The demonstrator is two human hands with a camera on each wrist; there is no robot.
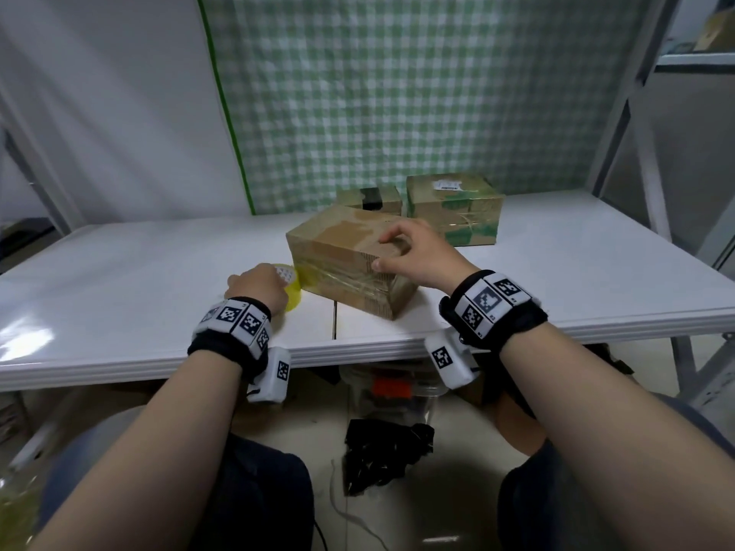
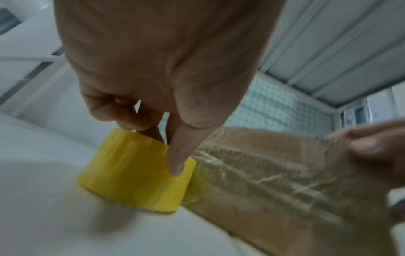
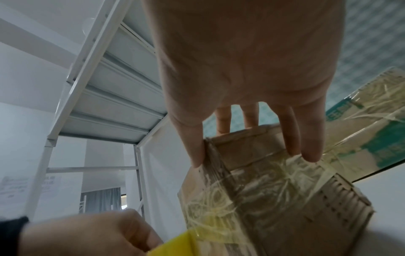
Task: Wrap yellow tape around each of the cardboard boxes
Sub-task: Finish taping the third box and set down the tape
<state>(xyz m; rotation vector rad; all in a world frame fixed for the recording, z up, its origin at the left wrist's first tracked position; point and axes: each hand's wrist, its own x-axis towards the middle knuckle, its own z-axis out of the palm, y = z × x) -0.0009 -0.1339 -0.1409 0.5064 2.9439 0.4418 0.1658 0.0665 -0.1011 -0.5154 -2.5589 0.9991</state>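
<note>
A brown cardboard box (image 1: 342, 248) lies at an angle on the white table (image 1: 139, 272), with glossy yellowish tape banded round its near end (image 3: 263, 199). My left hand (image 1: 254, 286) grips the yellow tape roll (image 1: 292, 290) just left of the box, fingers hooked into the core and thumb on the outside (image 2: 175, 166). The roll (image 2: 136, 173) stands close to the tabletop, and its strip runs onto the box's near side (image 2: 274, 181). My right hand (image 1: 393, 252) grips the box over its top edge, thumb on the side face and fingers on top (image 3: 311, 152).
Two more boxes stand behind: a larger one with green print and tape (image 1: 453, 208) at the back right, and a small one with black tape (image 1: 368, 196). A green checked cloth (image 1: 397, 93) hangs behind the table. A metal shelf frame (image 1: 652, 153) rises at the right.
</note>
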